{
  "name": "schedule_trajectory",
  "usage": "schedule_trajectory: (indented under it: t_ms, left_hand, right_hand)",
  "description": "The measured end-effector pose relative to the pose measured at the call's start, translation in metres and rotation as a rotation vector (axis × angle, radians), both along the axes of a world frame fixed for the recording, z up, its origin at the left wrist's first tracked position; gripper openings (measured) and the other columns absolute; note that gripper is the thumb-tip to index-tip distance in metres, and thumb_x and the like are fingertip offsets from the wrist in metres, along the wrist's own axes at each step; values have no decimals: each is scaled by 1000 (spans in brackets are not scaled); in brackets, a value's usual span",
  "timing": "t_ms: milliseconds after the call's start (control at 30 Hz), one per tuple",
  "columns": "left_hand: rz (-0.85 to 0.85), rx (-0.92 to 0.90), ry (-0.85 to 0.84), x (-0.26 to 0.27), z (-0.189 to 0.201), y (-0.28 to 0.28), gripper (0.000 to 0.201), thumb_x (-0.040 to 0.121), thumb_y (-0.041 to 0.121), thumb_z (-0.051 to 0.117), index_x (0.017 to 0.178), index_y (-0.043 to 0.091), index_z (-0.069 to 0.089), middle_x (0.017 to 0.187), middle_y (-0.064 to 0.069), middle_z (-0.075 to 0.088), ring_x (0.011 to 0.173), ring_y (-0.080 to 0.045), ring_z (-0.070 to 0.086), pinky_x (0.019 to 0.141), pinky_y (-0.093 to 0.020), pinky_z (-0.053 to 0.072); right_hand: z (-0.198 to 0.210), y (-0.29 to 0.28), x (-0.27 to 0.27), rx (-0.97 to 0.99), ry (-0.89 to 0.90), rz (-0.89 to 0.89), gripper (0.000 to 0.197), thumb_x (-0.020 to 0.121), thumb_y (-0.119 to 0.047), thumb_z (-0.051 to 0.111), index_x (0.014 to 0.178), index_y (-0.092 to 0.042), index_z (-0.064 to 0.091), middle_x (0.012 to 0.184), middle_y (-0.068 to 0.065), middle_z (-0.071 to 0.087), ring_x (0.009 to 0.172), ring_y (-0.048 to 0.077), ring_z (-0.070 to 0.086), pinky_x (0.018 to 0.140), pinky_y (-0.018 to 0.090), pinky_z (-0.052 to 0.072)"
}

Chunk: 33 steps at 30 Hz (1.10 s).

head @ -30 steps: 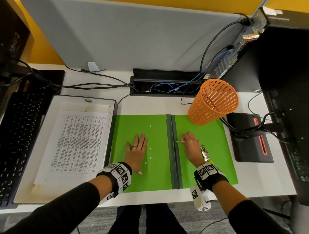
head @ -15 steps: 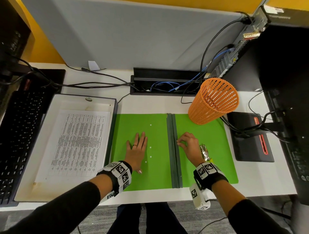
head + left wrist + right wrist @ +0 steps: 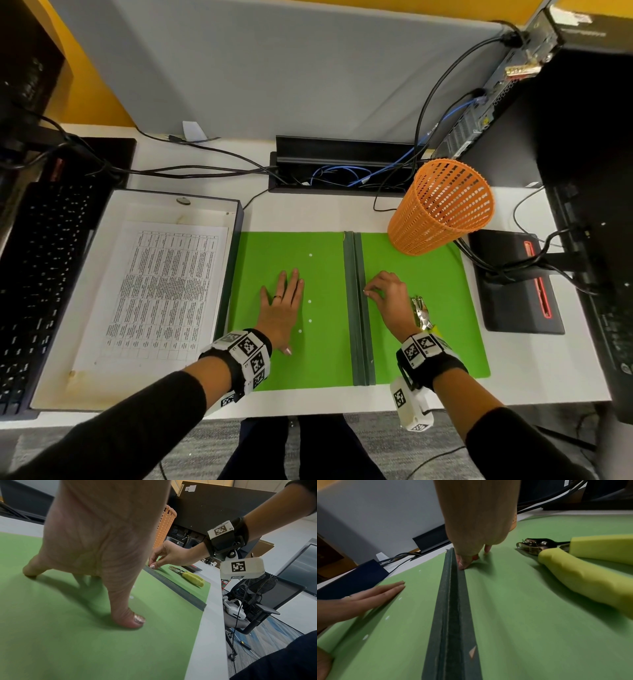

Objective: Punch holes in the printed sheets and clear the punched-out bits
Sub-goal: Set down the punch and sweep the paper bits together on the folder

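An open green folder (image 3: pixel 308 363) with a dark spine (image 3: pixel 358 325) lies on the white desk. My left hand (image 3: pixel 284 301) rests flat on its left half, fingers straight. Several white punched-out bits (image 3: pixel 310 320) lie just right of that hand. My right hand (image 3: pixel 368 292) has its fingers curled, and thumb and forefinger pinch a tiny white bit at the spine's right edge. The hole punch (image 3: pixel 421 313), with yellow-green handles (image 3: pixel 573 572), lies untouched on the right half beside my right wrist. Printed sheets (image 3: pixel 164 291) lie in a white box tray (image 3: pixel 51 377) to the left.
An orange mesh bin (image 3: pixel 442 209) stands on the folder's far right corner. A black keyboard (image 3: pixel 37 274) lies left of the tray. A cable trough (image 3: pixel 342 168) runs along the back. At the right sit a black device with red trim (image 3: pixel 513 284) and a computer tower (image 3: pixel 565 120).
My right hand's fingertips have slid left to the spine's edge and closed on the small white bit there. The left hand has stayed flat in place.
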<state>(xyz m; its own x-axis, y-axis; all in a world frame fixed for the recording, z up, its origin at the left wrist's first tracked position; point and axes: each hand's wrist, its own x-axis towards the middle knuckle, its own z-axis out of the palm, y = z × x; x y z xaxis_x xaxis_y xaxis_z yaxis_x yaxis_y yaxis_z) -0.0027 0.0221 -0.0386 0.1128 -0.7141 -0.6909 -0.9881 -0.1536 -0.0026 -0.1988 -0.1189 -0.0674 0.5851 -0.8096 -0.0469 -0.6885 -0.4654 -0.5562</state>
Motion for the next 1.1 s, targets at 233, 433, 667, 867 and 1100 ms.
schedule_trajectory:
  t_ms: [233,433,667,867,1100]
  left_hand:
    - [-9,-12,-14,0,0,1,144,58,48,82,142,2,-25,150,-17,-34,140,-40,-23,113,-62,9]
    - [-5,-18,-2,0,0,0,144,59,47,82,142,2,-26,144,-15,-40,140,-40,-24,112,-62,8]
    - [-8,-21,-7,0,-1,1,144,58,48,82,142,2,-27,146,-16,-38,140,-40,-23,113,-62,9]
    - [-5,-23,-3,0,0,0,142,60,49,81,142,2,-26,142,-15,-41,140,-40,-23,113,-61,9]
    - [-7,-23,9,3,-3,2,143,60,50,80,142,3,-26,149,-16,-35,140,-39,-23,114,-61,8]
  right_hand:
    - [-1,1,5,-92,152,63,5,77,-4,68,78,-8,67,84,6,64,81,23,59,69,42,49]
    - [4,4,10,-185,264,82,22,71,6,70,75,-14,60,83,2,59,79,20,57,63,30,36]
    - [114,-9,26,-381,-178,-52,12,89,-12,47,91,-4,56,94,7,56,85,10,42,72,23,32]
    - [188,-105,1,-361,-108,-374,6,84,-11,59,87,-10,65,96,14,56,88,31,54,81,43,41]
    - [187,-134,-8,-196,156,-364,5,73,-20,73,76,-23,71,96,5,63,88,26,55,83,43,33]
